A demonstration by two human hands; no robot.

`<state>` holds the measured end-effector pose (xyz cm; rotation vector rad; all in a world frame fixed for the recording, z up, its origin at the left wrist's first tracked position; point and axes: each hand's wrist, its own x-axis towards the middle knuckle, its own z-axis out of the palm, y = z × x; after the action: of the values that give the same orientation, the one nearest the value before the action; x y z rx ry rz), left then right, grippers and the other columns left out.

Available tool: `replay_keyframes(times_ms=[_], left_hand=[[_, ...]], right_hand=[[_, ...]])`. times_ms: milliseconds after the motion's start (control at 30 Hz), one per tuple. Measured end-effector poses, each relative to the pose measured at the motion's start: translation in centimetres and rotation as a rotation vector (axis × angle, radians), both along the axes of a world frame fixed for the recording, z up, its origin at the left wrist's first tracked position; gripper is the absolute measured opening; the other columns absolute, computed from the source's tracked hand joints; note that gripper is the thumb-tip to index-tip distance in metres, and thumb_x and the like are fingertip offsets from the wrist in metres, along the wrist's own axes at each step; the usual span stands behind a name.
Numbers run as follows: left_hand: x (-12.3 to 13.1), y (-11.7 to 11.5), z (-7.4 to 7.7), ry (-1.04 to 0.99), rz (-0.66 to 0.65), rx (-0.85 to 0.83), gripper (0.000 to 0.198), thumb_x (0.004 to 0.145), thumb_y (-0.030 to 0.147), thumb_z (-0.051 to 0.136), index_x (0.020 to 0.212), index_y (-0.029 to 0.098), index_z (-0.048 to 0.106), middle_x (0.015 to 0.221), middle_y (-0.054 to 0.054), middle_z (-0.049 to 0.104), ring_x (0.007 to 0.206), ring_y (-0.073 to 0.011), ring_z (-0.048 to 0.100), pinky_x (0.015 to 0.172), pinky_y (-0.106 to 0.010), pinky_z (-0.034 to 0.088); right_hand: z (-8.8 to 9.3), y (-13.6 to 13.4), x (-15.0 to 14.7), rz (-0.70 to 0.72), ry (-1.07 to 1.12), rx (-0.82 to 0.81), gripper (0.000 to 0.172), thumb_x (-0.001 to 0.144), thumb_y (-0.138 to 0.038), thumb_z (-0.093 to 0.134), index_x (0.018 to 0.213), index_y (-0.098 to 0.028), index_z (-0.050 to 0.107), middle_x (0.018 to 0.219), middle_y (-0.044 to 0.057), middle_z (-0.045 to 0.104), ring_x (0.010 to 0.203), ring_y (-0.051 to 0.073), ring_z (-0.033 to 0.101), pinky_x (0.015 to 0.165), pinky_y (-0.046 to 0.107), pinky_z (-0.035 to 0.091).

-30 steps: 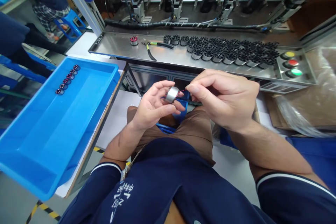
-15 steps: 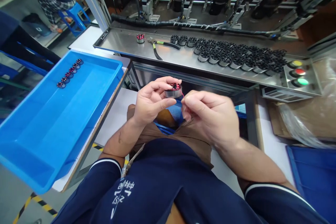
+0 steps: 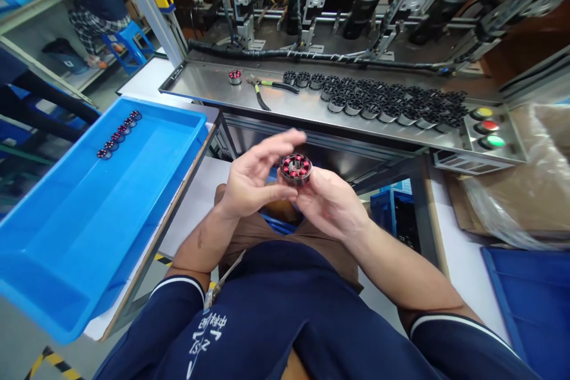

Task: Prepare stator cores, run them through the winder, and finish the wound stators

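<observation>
Between my hands, above my lap, is a round motor stator [image 3: 296, 170] with red wire windings, its wound face turned up toward me. My right hand [image 3: 332, 199] is closed on its right and lower side, the fingers partly hidden beneath it. My left hand [image 3: 256, 175] is at the stator's left, with its fingers raised and apart over the rim. The left thumb lies close to the lower edge; whether it touches, I cannot tell. Another red-wound stator [image 3: 235, 77] stands on the metal ledge [image 3: 205, 80], beside cutting pliers [image 3: 262, 92] with green and black handles.
Several black-topped stators [image 3: 374, 98] stand in rows on the ledge, left of a button box [image 3: 490, 127]. A blue tray [image 3: 84, 237] at left holds a line of red-wound stators [image 3: 118, 135]. Machine fixtures [image 3: 312, 3] rise behind. A blue bin [image 3: 525, 297] is at right.
The stator has tipped so its wound face shows. My right hand has gone from pinching a red wire end to holding the stator, and my left fingers have lifted off it.
</observation>
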<state>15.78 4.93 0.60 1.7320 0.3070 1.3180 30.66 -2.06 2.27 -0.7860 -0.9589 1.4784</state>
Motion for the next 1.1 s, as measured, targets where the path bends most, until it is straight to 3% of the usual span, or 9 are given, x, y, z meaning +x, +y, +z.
replay_keyframes(times_ms=[67, 167, 233, 300, 400, 600, 700, 900, 1100], left_hand=[[-0.3, -0.2, 0.3, 0.052, 0.124, 0.017, 0.072, 0.066, 0.062, 0.083, 0.124, 0.029, 0.057, 0.13, -0.009, 0.066, 0.128, -0.0272, 0.061, 0.101, -0.04, 0.057], [-0.4, -1.1, 0.6, 0.154, 0.152, -0.059, 0.064, 0.07, 0.059, 0.081, 0.122, 0.025, 0.063, 0.117, -0.007, 0.072, 0.107, -0.0227, 0.07, 0.09, -0.033, 0.061], [-0.3, -1.7, 0.7, 0.178, 0.086, -0.127, 0.053, 0.075, 0.053, 0.081, 0.117, 0.024, 0.067, 0.108, -0.004, 0.075, 0.091, -0.0182, 0.072, 0.081, -0.03, 0.062], [-0.1, -2.0, 0.7, 0.178, 0.064, -0.164, 0.049, 0.076, 0.049, 0.08, 0.115, 0.022, 0.069, 0.104, -0.002, 0.076, 0.086, -0.0162, 0.071, 0.08, -0.028, 0.061], [-0.1, -2.0, 0.9, 0.194, 0.129, -0.101, 0.048, 0.076, 0.049, 0.081, 0.114, 0.021, 0.072, 0.1, -0.003, 0.076, 0.084, -0.0154, 0.069, 0.078, -0.027, 0.06], [-0.5, -1.8, 1.4, 0.203, 0.237, 0.026, 0.049, 0.071, 0.041, 0.086, 0.114, 0.022, 0.073, 0.105, -0.007, 0.076, 0.094, -0.0194, 0.069, 0.082, -0.032, 0.058], [-0.4, -2.0, 1.3, 0.158, 0.179, -0.05, 0.047, 0.072, 0.034, 0.087, 0.116, 0.023, 0.072, 0.11, -0.008, 0.075, 0.092, -0.0178, 0.07, 0.08, -0.029, 0.059], [0.1, -2.1, 0.9, 0.013, 0.0, -0.196, 0.045, 0.077, 0.031, 0.083, 0.119, 0.021, 0.069, 0.115, -0.009, 0.074, 0.096, -0.0166, 0.074, 0.082, -0.026, 0.062], [-0.9, -1.6, 1.9, 0.18, 0.223, 0.242, 0.04, 0.079, 0.021, 0.079, 0.118, 0.018, 0.069, 0.115, -0.011, 0.074, 0.106, -0.0194, 0.07, 0.084, -0.029, 0.062]], right_hand=[[-0.5, 0.3, 0.4, -0.227, -0.199, 0.216, 0.032, 0.076, -0.046, 0.081, 0.097, -0.022, 0.074, 0.096, 0.006, 0.072, 0.085, 0.019, 0.068, 0.079, 0.036, 0.058], [-1.1, 0.7, 1.1, -0.558, -0.556, 0.652, 0.033, 0.072, -0.026, 0.085, 0.104, -0.025, 0.074, 0.096, 0.005, 0.07, 0.09, 0.021, 0.066, 0.081, 0.038, 0.056], [-1.2, 0.7, 1.6, -0.624, -0.702, 0.839, 0.038, 0.074, -0.021, 0.082, 0.111, -0.027, 0.073, 0.096, 0.006, 0.069, 0.089, 0.022, 0.065, 0.078, 0.039, 0.055], [-1.0, 0.6, 1.9, -0.598, -0.754, 0.9, 0.043, 0.077, -0.019, 0.079, 0.118, -0.028, 0.071, 0.098, 0.006, 0.068, 0.089, 0.023, 0.065, 0.076, 0.04, 0.055], [-0.6, 0.3, 2.3, -0.49, -0.721, 0.824, 0.043, 0.079, -0.021, 0.077, 0.121, -0.029, 0.069, 0.103, 0.008, 0.067, 0.096, 0.025, 0.064, 0.08, 0.044, 0.055], [0.5, 0.3, 2.6, -0.447, -0.607, 0.674, 0.016, 0.082, -0.03, 0.077, 0.097, -0.027, 0.075, 0.092, 0.006, 0.068, 0.086, 0.023, 0.064, 0.077, 0.042, 0.055], [1.1, 0.3, 2.2, -0.445, -0.572, 0.63, 0.004, 0.083, -0.026, 0.075, 0.081, -0.024, 0.073, 0.08, 0.003, 0.066, 0.074, 0.018, 0.062, 0.07, 0.036, 0.053], [1.0, -0.5, 1.7, -0.406, -0.498, 0.421, 0.018, 0.085, -0.034, 0.073, 0.075, -0.022, 0.067, 0.074, 0.002, 0.064, 0.069, 0.017, 0.059, 0.066, 0.034, 0.05], [-0.4, -0.9, 4.4, -0.403, -0.499, 0.261, 0.017, 0.087, -0.036, 0.072, 0.079, -0.022, 0.068, 0.078, 0.002, 0.064, 0.073, 0.016, 0.059, 0.068, 0.031, 0.05]])
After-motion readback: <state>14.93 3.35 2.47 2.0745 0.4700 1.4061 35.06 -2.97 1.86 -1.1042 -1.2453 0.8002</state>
